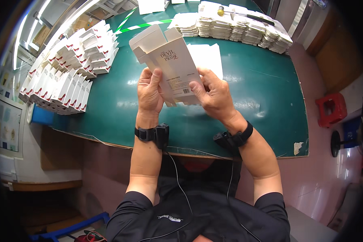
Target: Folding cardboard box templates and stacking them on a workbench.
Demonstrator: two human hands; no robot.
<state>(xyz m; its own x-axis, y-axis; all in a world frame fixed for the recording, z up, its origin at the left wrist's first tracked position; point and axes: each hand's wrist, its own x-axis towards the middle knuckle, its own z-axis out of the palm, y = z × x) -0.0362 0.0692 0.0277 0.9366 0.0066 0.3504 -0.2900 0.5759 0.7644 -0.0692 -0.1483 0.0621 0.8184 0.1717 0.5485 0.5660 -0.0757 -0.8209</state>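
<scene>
Between my two hands a white cardboard box (pixel 174 66) is held up over the green table, tilted to the left, its upper flaps standing open. My left hand (pixel 150 90) grips its left side, thumb up along the edge. At the lower right corner, my right hand (pixel 214 93) pinches the box with the thumb on the printed face. Small flaps show at the bottom end between the hands. Behind the box lies a flat white piece (pixel 207 58) on the table, partly hidden by it.
Folded white boxes with red marks (pixel 68 76) stand in stacked rows at the left. Piles of flat white cartons (pixel 234 26) line the far right, a long-handled tool (pixel 246 15) on top. Green-and-white tape (pixel 145 26) marks the green table (pixel 262 101). A red stool (pixel 330 109) stands right.
</scene>
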